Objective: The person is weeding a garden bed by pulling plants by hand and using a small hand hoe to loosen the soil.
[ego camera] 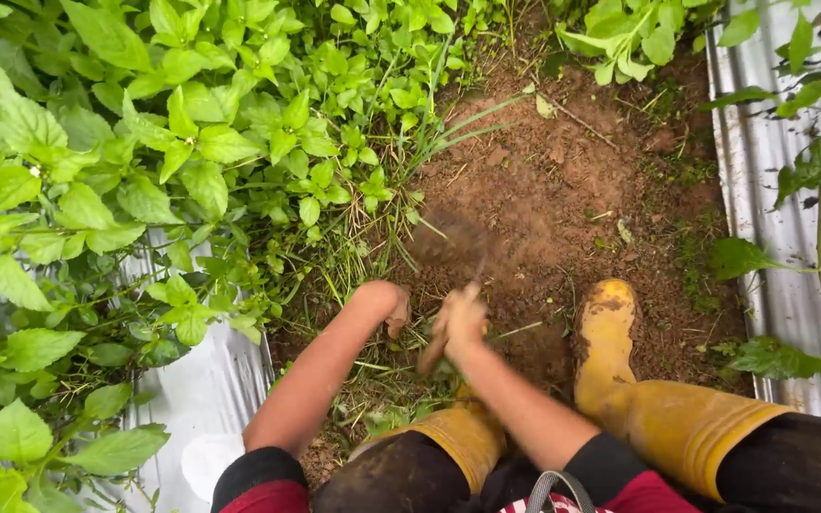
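Bare soil (563, 190) fills the middle of a head-down view of a person crouching in a garden bed. Both bare forearms reach forward from the bottom edge toward a clump of grass and weeds (391, 366) at the near left edge of the soil patch.

The right hand (461, 318) is motion-blurred; its fingers appear curled together around what looks like a short dark handle, though whether they truly clasp it cannot be told. Just beyond that hand, over the soil, hangs a dark smear (453, 237), probably a blade or flying earth, too blurred to name.

The left hand (390, 302) lies just left of the right hand, its fingers bent downward into the grass; whether they pinch any stems is hidden.

The grass clump sits directly under and between the 2 hands, touching the left one. It looks light, soft and limp, likely to tear if pulled high, so the firmest hold would be low, at the base of the stems by the soil.

2 muddy yellow rubber boots frame the hands: the right boot (620, 370) stands on the soil right of the clump, the left boot (463, 437) just behind it. Leafy green plants (144, 171) crowd the left of the soil patch. Silver plastic mulch sheeting (772, 190) borders its right, and more (206, 389) shows under the leaves on its left.
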